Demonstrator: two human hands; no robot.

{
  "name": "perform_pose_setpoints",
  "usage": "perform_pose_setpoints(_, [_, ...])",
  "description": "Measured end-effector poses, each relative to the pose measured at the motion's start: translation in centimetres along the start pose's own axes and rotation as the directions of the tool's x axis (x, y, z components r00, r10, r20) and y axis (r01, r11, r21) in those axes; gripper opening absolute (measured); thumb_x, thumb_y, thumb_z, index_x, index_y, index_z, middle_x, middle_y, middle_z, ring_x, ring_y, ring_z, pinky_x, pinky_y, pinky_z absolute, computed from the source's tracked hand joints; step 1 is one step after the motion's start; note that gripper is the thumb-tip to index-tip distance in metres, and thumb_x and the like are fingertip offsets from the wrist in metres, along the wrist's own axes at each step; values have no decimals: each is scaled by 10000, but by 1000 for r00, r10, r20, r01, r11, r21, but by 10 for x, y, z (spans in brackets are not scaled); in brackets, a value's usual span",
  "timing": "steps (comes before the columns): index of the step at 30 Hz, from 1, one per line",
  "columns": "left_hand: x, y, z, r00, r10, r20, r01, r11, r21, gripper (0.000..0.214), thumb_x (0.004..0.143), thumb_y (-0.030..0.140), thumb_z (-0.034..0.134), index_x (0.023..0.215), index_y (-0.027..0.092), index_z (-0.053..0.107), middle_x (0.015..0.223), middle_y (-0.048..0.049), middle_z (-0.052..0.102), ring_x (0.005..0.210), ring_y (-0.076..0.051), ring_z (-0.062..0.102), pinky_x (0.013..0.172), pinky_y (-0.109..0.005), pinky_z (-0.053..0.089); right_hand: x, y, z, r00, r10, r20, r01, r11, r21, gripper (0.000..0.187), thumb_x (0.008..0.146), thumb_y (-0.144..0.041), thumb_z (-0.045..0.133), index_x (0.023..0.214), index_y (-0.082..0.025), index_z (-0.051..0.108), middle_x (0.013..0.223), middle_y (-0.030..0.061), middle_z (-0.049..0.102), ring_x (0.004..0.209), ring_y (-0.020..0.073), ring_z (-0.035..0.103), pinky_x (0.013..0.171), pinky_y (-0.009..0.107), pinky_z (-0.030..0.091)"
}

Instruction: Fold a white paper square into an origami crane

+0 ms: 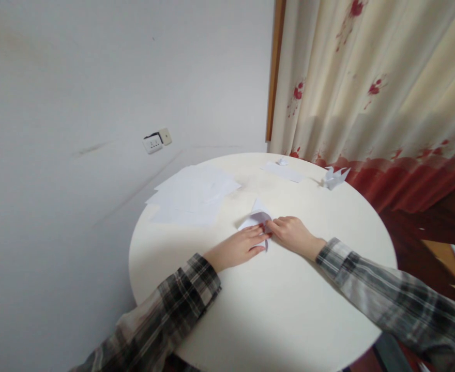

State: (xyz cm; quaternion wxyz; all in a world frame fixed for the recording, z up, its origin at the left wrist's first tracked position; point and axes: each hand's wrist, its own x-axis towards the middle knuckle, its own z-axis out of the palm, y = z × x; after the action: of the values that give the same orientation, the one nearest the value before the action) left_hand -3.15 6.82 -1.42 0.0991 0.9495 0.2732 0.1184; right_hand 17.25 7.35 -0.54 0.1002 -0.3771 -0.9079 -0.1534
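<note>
A small folded white paper point(257, 213) lies near the middle of the round cream table point(274, 310). My left hand point(240, 247) rests on its near edge, fingers together and pressing down on the fold. From the right, my right hand point(292, 233) meets it, fingers curled and pinching the same paper at its near corner. Both fingertips touch over the paper, which hides part of it. Both sleeves are plaid.
A loose pile of white sheets point(194, 196) lies at the table's back left. A paper strip point(282, 171) with a crumpled scrap point(282, 161) sits at the back, and a folded paper figure point(335, 177) at the back right. A flowered curtain point(375, 88) hangs behind; a wall socket point(155, 141) sits to the left.
</note>
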Motion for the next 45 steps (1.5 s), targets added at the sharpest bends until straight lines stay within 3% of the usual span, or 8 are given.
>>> perform_pose_setpoints(7, [-3, 10, -4, 995, -15, -102, 20, 998, 52, 354, 907, 322, 415, 1235, 213, 494, 1282, -100, 451, 1241, -211, 374, 1060, -367, 299, 0, -4, -2, 998, 18, 54, -18, 1000, 4, 97, 876, -179, 439, 931, -158, 516, 748, 39, 593, 639, 140, 564, 536, 257, 288])
perform_pose_setpoints(14, [-7, 7, -3, 999, 10, -47, -11, 1000, -3, 366, 919, 340, 382, 1263, 250, 467, 1387, -66, 372, 1293, -214, 315, 1082, -385, 271, -1, -4, 2, 989, 41, 142, -47, 998, 40, 144, 893, -208, 410, 1001, -166, 497, 769, 44, 619, 593, 131, 570, 492, 239, 262])
perform_pose_setpoints(21, [-9, 13, -1, 996, -9, -90, 15, 997, 70, 359, 920, 312, 384, 1258, 234, 474, 1334, -83, 427, 1254, -210, 369, 1065, -371, 295, 0, 0, 5, 993, 13, 115, -25, 994, 109, 98, 886, -220, 445, 952, -170, 498, 750, 16, 615, 613, 116, 569, 502, 235, 263])
perform_pose_setpoints(33, [-10, 13, -1, 1000, -24, -18, 25, 1000, 11, 370, 927, 307, 364, 1286, 266, 442, 1407, -47, 352, 1302, -204, 305, 1088, -381, 253, 1, 2, 9, 993, -46, 107, 34, 993, 111, 109, 898, -221, 418, 964, -159, 478, 764, 35, 615, 637, 122, 575, 514, 235, 290])
perform_pose_setpoints(45, [-9, 12, 0, 1000, -4, -5, 5, 1000, 30, 369, 924, 284, 367, 1282, 244, 449, 1411, -75, 337, 1303, -214, 300, 1088, -372, 249, 2, 0, 9, 992, -10, 129, -4, 995, 103, 109, 890, -241, 440, 948, -150, 458, 774, 44, 630, 650, 152, 598, 501, 246, 287])
